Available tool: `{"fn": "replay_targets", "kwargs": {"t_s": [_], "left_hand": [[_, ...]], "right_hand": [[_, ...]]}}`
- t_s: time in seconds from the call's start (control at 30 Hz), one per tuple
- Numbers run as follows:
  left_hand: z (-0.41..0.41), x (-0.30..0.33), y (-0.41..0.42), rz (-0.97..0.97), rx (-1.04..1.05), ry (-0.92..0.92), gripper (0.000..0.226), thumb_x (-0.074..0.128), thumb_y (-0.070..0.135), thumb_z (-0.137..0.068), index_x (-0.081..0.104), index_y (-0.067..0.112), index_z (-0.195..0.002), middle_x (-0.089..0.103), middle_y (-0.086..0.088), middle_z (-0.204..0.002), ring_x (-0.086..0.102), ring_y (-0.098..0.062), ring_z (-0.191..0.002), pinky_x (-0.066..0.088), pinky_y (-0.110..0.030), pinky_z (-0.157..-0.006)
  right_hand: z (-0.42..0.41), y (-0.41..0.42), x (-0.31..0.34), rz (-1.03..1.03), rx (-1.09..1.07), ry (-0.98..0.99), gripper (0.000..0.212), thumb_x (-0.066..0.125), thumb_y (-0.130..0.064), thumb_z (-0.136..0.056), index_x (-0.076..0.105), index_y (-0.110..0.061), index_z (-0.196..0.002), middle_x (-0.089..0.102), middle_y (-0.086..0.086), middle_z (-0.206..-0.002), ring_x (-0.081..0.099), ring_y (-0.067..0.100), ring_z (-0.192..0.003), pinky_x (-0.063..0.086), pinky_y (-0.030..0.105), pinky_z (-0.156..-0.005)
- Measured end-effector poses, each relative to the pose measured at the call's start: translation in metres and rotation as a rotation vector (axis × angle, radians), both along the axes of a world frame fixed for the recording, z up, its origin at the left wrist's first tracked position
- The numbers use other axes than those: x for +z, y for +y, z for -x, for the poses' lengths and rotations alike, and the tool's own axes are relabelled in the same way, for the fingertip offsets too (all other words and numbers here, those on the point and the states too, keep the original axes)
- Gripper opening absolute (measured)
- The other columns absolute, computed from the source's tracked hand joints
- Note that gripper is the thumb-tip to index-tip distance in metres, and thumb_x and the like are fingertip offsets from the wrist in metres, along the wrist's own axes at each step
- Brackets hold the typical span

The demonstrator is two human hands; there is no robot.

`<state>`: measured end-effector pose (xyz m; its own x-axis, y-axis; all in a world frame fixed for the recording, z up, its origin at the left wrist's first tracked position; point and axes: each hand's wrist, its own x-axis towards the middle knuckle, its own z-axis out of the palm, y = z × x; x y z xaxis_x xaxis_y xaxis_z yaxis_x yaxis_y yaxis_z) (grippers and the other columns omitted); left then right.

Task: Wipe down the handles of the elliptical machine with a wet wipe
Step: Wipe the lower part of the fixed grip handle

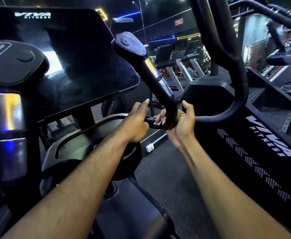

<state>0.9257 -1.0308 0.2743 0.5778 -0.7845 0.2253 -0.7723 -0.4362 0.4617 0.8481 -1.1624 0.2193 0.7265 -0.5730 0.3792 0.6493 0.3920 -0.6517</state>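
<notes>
Basically gym floor, elliptical machine, dark console screen [69, 54] top left with VIVA FITNESS logo, neighbouring black machine [255, 152] on the right with the same logo. Two fixed handles with button caps: near left handle [10, 107] with metal sensor plates, untouched; right handle [151, 78] running down from its cap into a U-bend at centre frame. A long swing arm bar [237, 80] loops behind the right one.

Right hand [182, 125] sits at the bottom of that bend, palm up, fingers curled round the tube from behind, thumb up and off the bar. Wet wipe [160, 120] is a small white scrap showing between those fingers and the tube, bunched up, mostly hidden. Left hand [137, 125] grips the lower black bar just left of the bend, fingers curled, index tip lifted.

Risks, as a judgement:
- wipe so wadded that bare fingers do most of the contact, tube gets smeared not cleaned
- wipe slips out at the tight curve and drops to the floor
- metal sensor plates and the button cap above the bend get skipped; left handle forgotten
- moisture worked into the cap's button seam
- swing arm shifting if leaned on
</notes>
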Motion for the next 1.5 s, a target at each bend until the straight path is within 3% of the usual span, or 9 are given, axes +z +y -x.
{"fn": "replay_targets", "kwargs": {"t_s": [0.3,0.67,0.87,1.0,1.1,1.2,1.3,1.4,1.5], "left_hand": [[-0.005,-0.003,-0.002,0.015,0.004,0.003,0.087,0.038,-0.008,-0.089,0.013,0.02,-0.167,0.035,0.0,-0.149,0.039,-0.018,-0.142,0.033,-0.032,-0.119],[0.0,0.001,0.0,0.008,0.019,0.023,0.086,0.037,-0.01,-0.089,0.013,0.018,-0.167,0.038,0.0,-0.147,0.039,-0.014,-0.143,0.03,-0.025,-0.118],[0.002,0.002,0.002,-0.001,0.02,0.03,0.086,0.036,-0.01,-0.089,0.012,0.018,-0.167,0.036,0.006,-0.141,0.039,-0.011,-0.142,0.028,-0.026,-0.12],[0.003,0.003,0.002,-0.006,0.028,0.024,0.084,0.037,-0.009,-0.091,0.012,0.017,-0.167,0.038,0.003,-0.143,0.039,-0.012,-0.141,0.028,-0.025,-0.12],[0.004,0.003,0.002,0.002,0.026,0.03,0.082,0.038,-0.008,-0.092,0.013,0.015,-0.166,0.039,-0.001,-0.145,0.041,-0.015,-0.141,0.029,-0.027,-0.12],[0.005,0.003,0.002,0.007,0.011,0.02,0.083,0.039,0.005,-0.086,0.016,0.014,-0.166,0.04,0.002,-0.136,0.043,-0.019,-0.138,0.03,-0.031,-0.121],[0.003,0.004,0.003,0.009,0.002,0.02,0.098,0.032,0.018,-0.069,0.018,0.016,-0.166,0.039,0.005,-0.131,0.045,-0.019,-0.134,0.033,-0.035,-0.121],[0.002,0.003,0.002,0.005,0.012,0.019,0.085,0.04,0.006,-0.085,0.016,0.017,-0.166,0.039,0.006,-0.134,0.044,-0.018,-0.136,0.033,-0.034,-0.121],[0.004,0.003,0.002,0.009,0.021,0.025,0.084,0.039,-0.009,-0.09,0.015,0.016,-0.166,0.038,0.006,-0.137,0.041,-0.016,-0.138,0.03,-0.03,-0.121]], "right_hand": [[-0.019,0.028,-0.021,-0.204,0.05,-0.112,0.085,0.019,-0.062,-0.1,0.069,-0.005,-0.062,0.068,0.016,-0.074,0.062,0.031,-0.091,0.038,0.042,-0.107],[-0.027,0.038,-0.02,-0.354,-0.019,-0.069,0.078,0.029,-0.067,-0.098,0.063,0.0,-0.078,0.064,0.018,-0.082,0.064,0.03,-0.085,0.047,0.037,-0.089],[0.014,0.014,0.001,0.022,-0.207,0.152,0.076,0.018,-0.061,-0.105,0.068,-0.009,-0.082,0.067,0.012,-0.071,0.065,0.022,-0.077,0.046,0.038,-0.097],[0.026,0.008,0.033,0.303,-0.303,0.287,0.083,0.025,-0.088,-0.087,0.066,-0.024,-0.119,0.072,0.017,-0.109,0.067,0.03,-0.107,0.046,0.057,-0.106],[0.032,0.011,0.054,0.483,-0.388,0.357,0.072,0.021,-0.083,-0.091,0.06,-0.03,-0.12,0.073,0.009,-0.092,0.069,0.017,-0.09,0.053,0.041,-0.087],[0.034,0.002,0.068,0.532,-0.192,0.31,0.087,0.018,-0.079,-0.095,0.061,-0.003,-0.097,0.056,0.019,-0.061,0.054,0.026,-0.051,0.046,0.035,-0.057],[0.03,-0.007,0.062,0.544,-0.038,0.243,0.105,0.012,-0.073,-0.098,0.058,0.022,-0.099,0.051,0.018,-0.057,0.045,0.026,-0.046,0.04,0.029,-0.048],[0.024,-0.002,0.034,0.374,-0.09,0.11,0.091,0.017,-0.065,-0.102,0.059,0.016,-0.103,0.059,0.025,-0.069,0.054,0.032,-0.06,0.048,0.033,-0.06],[0.017,0.008,-0.001,0.181,-0.178,-0.012,0.057,0.028,-0.05,-0.101,0.062,-0.006,-0.107,0.064,0.023,-0.097,0.058,0.033,-0.094,0.046,0.05,-0.094]]}}
